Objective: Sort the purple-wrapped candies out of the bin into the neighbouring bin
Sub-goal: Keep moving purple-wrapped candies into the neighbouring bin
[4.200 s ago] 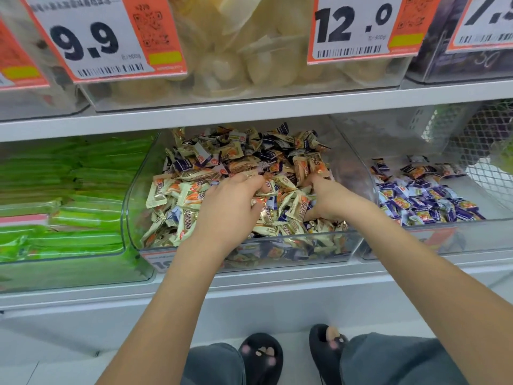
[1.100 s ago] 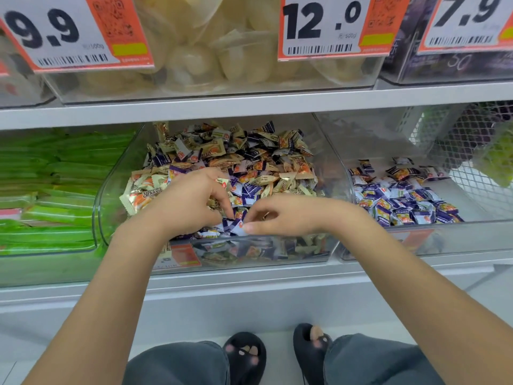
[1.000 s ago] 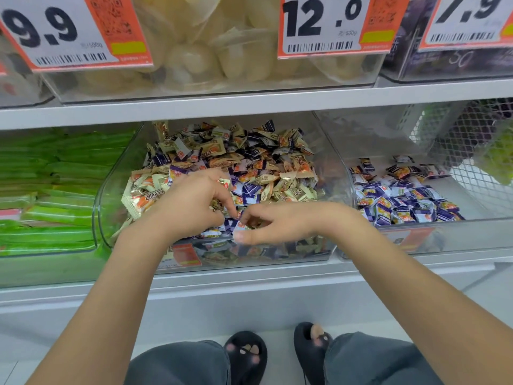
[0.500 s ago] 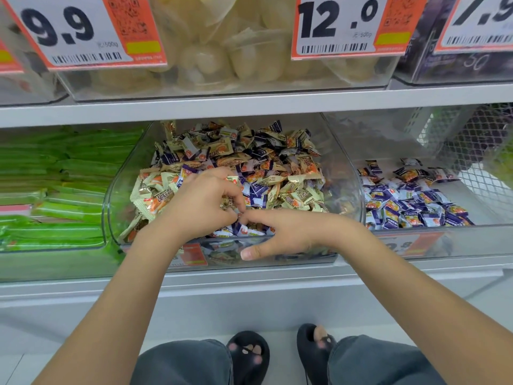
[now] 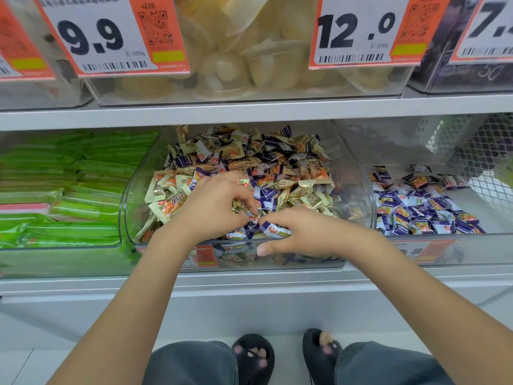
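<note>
A clear middle bin holds a heap of mixed beige and purple-wrapped candies. Both hands are at its front. My left hand has its fingers curled down into the pile, pinching at small wrappers. My right hand lies over the front rim and holds purple-wrapped candies under its curled fingers. The neighbouring bin on the right holds only purple-wrapped candies.
A bin of green-wrapped bars stands on the left. The upper shelf overhangs the bins, with price tags and tubs of pale sweets. A wire mesh basket sits at far right. My feet in black slippers are below.
Since four seconds ago both hands have come from the middle of the pile to its front edge. Over the last second my right hand has gathered purple candies under its fingers.
</note>
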A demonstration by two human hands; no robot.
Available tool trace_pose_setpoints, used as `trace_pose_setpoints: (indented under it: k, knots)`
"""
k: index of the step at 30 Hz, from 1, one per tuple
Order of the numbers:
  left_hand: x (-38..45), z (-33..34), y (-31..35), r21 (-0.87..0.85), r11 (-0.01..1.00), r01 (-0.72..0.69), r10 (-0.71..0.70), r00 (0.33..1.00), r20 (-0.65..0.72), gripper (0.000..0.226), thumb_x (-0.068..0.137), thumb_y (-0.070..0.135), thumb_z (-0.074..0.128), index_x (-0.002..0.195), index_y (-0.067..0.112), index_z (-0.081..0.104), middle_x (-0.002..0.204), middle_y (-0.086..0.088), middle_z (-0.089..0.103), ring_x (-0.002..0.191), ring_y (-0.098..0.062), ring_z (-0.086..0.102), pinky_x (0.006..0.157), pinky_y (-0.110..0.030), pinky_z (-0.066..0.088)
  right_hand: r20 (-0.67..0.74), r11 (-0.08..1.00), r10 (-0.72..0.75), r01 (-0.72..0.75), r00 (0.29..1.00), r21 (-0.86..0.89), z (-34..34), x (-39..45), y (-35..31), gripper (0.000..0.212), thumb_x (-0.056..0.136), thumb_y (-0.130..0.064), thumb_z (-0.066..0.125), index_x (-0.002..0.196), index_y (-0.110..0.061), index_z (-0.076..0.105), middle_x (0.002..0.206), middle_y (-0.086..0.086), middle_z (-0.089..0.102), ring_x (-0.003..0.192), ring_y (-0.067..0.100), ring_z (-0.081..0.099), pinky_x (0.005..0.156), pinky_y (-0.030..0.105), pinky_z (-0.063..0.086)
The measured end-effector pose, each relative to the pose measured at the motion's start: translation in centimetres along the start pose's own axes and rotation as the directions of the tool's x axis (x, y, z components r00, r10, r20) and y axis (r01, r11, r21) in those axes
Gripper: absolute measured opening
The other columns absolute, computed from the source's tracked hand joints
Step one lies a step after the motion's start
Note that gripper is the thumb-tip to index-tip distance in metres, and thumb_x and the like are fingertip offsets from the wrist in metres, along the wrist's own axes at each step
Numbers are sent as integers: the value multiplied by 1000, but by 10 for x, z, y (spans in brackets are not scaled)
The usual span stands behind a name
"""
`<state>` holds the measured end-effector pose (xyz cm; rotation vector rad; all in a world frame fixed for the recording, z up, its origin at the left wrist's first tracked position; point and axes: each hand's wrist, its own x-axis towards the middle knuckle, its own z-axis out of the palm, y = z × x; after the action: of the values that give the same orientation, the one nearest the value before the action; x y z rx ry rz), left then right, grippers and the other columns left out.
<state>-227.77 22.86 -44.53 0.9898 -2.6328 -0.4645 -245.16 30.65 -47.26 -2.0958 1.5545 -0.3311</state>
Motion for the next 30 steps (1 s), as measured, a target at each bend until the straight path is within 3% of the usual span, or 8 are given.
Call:
trace_pose_setpoints:
  k: [7, 10, 13, 15, 17, 22, 26, 30]
  knots:
    - [1, 1, 0, -10, 1000, 0, 0, 1000, -10, 27, 74, 14, 68, 77, 41, 68, 142, -3, 44, 136, -19, 34, 113, -40, 18, -238, 997, 67, -58, 969, 44, -11, -6, -11, 39, 93, -55, 39, 64, -30, 41, 54, -10, 42, 45, 1, 41, 48, 18, 29]
    - [1, 2, -1, -12, 1000, 1, -1, 1000, -7, 25, 74, 14, 68, 79, 38, 71, 142, -1, 45, 137, -16, 32, 112, -40, 15, -657, 992, 122, -101, 744, 69, -42, -32, -5, 34, 91, -58, 32, 71, -35, 48, 53, -9, 52, 44, -5, 49, 43, 10, 35]
    - [2, 2, -1, -7, 1000, 14, -14, 1000, 2, 23, 75, 15, 68, 81, 37, 72, 144, 0, 43, 138, -16, 30, 112, -41, 12, -851, 946, 154, -324, 502, -21, -63, -69, 21, 38, 96, -53, 27, 75, -25, 42, 55, -8, 50, 54, 7, 49, 46, 26, 31]
    - [2, 3, 1, -8, 1000, 16, -16, 1000, -5, 24, 75, 15, 69, 81, 38, 71, 143, 0, 44, 138, -16, 31, 112, -41, 11, -768, 811, 322, -580, 553, -78, -62, -82, 39, 37, 98, -48, 26, 90, -19, 47, 87, 6, 60, 85, 29, 48, 65, 37, 38]
    - [1, 2, 1, -26, 1000, 15, -15, 1000, -8, 27, 74, 14, 69, 79, 41, 69, 141, 2, 44, 136, -16, 32, 112, -41, 12, -683, 754, 432, -651, 589, -84, -55, -81, 42, 38, 99, -45, 29, 108, -18, 54, 115, 10, 54, 108, 35, 42, 88, 47, 36]
    - [0, -1, -2, -210, 977, 18, -28, 999, -42, 24, 71, 13, 67, 79, 35, 72, 131, 8, 46, 123, -12, 41, 104, -43, 36, -857, 955, 26, -266, 514, -131, -42, -44, -12, 12, 95, -21, 49, 92, -15, 59, 91, -1, 58, 90, 21, 48, 75, 35, 40]
    - [-1, -8, -2, -560, 827, -43, -112, 964, -241, 23, 70, 17, 53, 68, 31, 71, 107, 3, 62, 104, 0, 52, 87, -21, 41, -576, 993, -115, 86, 809, -78, -7, -9, -56, 4, 91, -27, 55, 93, -23, 55, 83, -10, 56, 78, 9, 51, 68, 38, 48]
    - [-3, -9, -12, -657, 751, -62, -209, 922, -326, 28, 83, 5, 53, 74, 22, 73, 84, 7, 70, 87, -6, 62, 77, -17, 47, -383, 995, -95, 78, 919, -60, 32, 25, -76, 57, 81, -48, 67, 126, -22, 45, 131, -6, 41, 114, 17, 44, 84, 38, 48]
